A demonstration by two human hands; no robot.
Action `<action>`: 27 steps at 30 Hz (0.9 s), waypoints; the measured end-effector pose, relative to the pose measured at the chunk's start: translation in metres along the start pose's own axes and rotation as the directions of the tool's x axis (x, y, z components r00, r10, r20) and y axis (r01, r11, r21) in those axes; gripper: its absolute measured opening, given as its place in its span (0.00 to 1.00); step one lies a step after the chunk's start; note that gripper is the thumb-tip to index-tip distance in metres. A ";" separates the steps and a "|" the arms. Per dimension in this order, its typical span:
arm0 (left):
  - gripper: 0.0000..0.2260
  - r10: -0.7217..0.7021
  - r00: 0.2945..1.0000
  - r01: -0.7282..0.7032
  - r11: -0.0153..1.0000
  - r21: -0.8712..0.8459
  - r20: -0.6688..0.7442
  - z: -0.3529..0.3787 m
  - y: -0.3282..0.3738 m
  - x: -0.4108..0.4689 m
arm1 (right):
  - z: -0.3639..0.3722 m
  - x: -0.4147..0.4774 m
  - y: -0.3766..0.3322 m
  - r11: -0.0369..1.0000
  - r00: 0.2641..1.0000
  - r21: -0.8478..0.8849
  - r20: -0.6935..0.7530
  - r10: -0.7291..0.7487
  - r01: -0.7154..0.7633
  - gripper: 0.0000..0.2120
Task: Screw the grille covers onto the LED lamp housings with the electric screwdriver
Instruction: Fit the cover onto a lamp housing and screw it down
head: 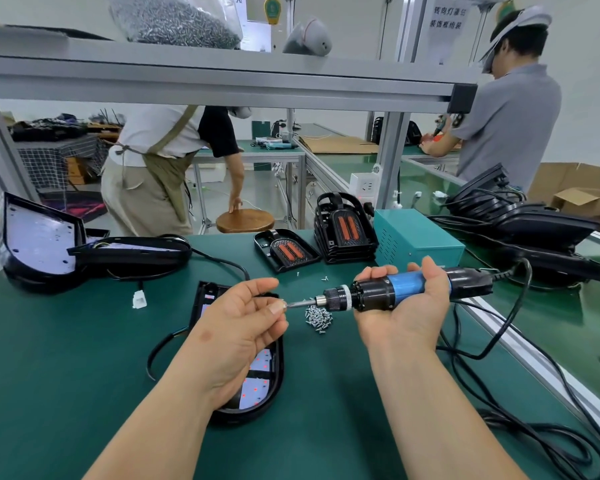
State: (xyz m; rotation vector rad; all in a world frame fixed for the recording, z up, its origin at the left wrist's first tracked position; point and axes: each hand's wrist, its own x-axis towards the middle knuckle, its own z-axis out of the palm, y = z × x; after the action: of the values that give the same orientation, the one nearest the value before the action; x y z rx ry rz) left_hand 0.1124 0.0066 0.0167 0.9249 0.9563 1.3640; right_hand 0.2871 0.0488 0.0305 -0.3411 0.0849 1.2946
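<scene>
Head view: the left hand (238, 327) pinches a screw (283, 302) against the bit tip of the screwdriver (378, 294), whose body the right hand's (411, 303) fingers (378, 271) wrap. A housing (260, 382) lies mid-tabletop (84, 358) under the left hand, a screw pile (318, 317) just beside it and stacked covers (345, 233) at the far edge.

Green mat (84, 341), black-and-blue screwdriver (395, 289), orange-slotted black grille covers (343, 230)

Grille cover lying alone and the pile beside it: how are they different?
The lone grille cover lies flat on the mat; the pile stacks several covers high. The lone cover sits left of the pile, nearer the camera. Both are black with two orange strips.
</scene>
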 end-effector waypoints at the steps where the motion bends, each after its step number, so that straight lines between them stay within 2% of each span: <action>1: 0.10 0.001 1.000 -0.001 1.000 0.004 -0.005 0.000 0.000 0.000 | 0.000 0.000 0.000 1.000 1.000 -0.001 -0.001 -0.001 0.001 0.09; 13: 0.11 0.045 0.998 -0.039 0.989 0.140 -0.044 0.000 -0.003 0.001 | 0.001 -0.002 0.001 1.000 1.000 -0.014 0.000 0.007 -0.007 0.11; 23: 0.08 -0.014 0.998 0.023 0.987 0.159 -0.057 -0.001 -0.002 0.003 | -0.001 -0.002 0.001 0.999 0.998 -0.037 0.067 -0.013 0.015 0.09; 27: 0.09 0.001 0.998 0.013 0.980 0.197 -0.071 -0.001 -0.004 0.005 | -0.001 -0.002 0.001 0.997 0.994 -0.063 0.104 -0.032 0.038 0.24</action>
State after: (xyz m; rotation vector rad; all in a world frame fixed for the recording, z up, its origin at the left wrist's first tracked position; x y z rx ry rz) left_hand 0.1129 0.0111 0.0122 1.0263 1.1633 1.3202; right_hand 0.2861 0.0470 0.0302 -0.3291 -0.0507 1.2800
